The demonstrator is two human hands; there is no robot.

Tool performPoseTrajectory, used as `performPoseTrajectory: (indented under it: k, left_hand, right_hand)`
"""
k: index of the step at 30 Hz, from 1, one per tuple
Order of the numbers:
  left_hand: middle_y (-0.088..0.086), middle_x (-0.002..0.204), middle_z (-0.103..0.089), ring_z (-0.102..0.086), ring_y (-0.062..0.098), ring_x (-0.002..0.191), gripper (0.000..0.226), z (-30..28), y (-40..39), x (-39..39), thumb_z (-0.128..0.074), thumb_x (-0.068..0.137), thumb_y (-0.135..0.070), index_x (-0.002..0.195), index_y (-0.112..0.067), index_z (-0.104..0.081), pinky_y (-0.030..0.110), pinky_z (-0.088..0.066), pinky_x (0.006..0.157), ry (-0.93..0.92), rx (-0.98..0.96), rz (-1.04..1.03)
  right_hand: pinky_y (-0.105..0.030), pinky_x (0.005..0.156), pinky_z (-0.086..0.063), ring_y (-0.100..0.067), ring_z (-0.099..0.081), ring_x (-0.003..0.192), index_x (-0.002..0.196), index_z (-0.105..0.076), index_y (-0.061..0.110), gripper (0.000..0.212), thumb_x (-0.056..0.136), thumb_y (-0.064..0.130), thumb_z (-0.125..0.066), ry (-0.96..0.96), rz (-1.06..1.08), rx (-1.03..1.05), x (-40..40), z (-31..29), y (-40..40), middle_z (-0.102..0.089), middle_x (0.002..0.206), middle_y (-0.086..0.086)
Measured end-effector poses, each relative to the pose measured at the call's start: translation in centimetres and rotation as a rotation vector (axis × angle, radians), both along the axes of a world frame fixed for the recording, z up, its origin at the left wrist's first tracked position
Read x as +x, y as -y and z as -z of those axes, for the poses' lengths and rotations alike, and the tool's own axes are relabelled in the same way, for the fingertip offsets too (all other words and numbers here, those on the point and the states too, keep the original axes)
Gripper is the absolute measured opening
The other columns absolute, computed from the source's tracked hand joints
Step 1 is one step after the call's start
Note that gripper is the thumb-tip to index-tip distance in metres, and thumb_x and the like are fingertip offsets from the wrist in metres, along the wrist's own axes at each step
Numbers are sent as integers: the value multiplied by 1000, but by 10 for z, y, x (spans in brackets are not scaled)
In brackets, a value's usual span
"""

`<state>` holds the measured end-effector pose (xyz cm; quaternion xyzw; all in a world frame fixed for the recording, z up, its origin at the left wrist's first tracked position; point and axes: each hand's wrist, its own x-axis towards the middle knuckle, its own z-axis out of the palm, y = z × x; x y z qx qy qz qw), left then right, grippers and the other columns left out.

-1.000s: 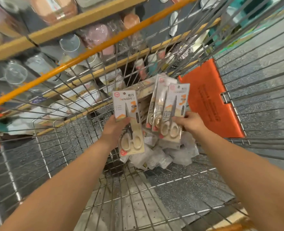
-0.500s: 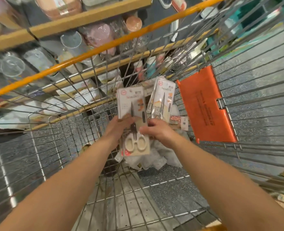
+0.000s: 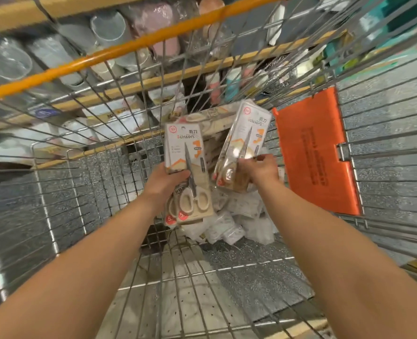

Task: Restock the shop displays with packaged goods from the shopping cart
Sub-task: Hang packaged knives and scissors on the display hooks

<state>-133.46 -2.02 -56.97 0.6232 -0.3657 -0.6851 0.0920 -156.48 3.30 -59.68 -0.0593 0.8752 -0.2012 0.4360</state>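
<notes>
Both my hands are inside the wire shopping cart (image 3: 63,182). My left hand (image 3: 164,183) grips a small stack of carded scissors packs (image 3: 187,167), held upright, cream handles at the bottom. My right hand (image 3: 261,168) grips a second bunch of scissors packs (image 3: 245,143), tilted to the right. The two bunches are apart. Below them, on the cart floor, lies a pile of clear plastic-wrapped packets (image 3: 236,221).
An orange plastic flap (image 3: 312,152) hangs on the cart's right wall. The orange cart handle bar (image 3: 119,46) crosses the top. Beyond the cart are wooden shop shelves (image 3: 158,80) with clear cups, pink items and wrapped goods. Grey speckled floor shows through the wire.
The hands met over the packs half a second ago, and the left-hand stack now looks thicker. The right hand has since moved right and up with its remaining packs.
</notes>
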Motion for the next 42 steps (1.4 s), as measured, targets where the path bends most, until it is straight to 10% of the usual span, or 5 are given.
performPoseTrajectory:
  k: [7, 11, 23, 30, 42]
  left_hand:
    - [1, 101, -68, -66, 12, 89, 36, 1, 4, 24, -68, 88, -3, 124, -4, -61, 11, -49, 67, 108, 25, -10]
    - [6, 105, -71, -68, 20, 92, 39, -17, 9, 31, -72, 86, -6, 124, -3, -61, 37, -54, 91, 68, 30, -10]
    - [1, 93, -74, -71, 23, 87, 25, -147, 13, 148, -78, 80, -8, 93, -25, -64, 40, -56, 86, -162, -162, -79]
    - [0, 87, -76, -73, 19, 78, 18, -258, 17, 327, -72, 85, -6, 98, -18, -66, 34, -58, 73, -182, -383, -157]
    - [3, 87, -75, -72, 16, 69, 12, -409, 95, 483, -70, 89, -13, 95, -20, -62, 33, -57, 65, -168, -718, -334]
  right_hand:
    - [-36, 77, -54, -27, -57, 80, 68, -43, 17, 37, 81, 0, -74, 108, 206, -114, -10, -3, -23, -56, 80, -15]
    - [-18, 37, -39, -10, -47, 38, 68, -38, 17, 39, 90, 7, -69, 171, 191, -188, -2, -38, -36, -45, 51, 1]
    - [-16, 38, -41, -3, -53, 38, 76, -50, 12, 27, 98, -2, -48, 362, -19, -474, 144, -198, -23, -57, 47, 7]
    - [-48, 80, -46, -31, -50, 90, 84, -68, 16, 35, 68, 45, -79, 306, -192, -619, 311, -268, 3, -60, 88, -20]
    - [-47, 93, -54, -28, -68, 94, 91, -71, 17, 8, 93, 20, -64, 154, -317, -969, 478, -413, 115, -73, 102, -14]
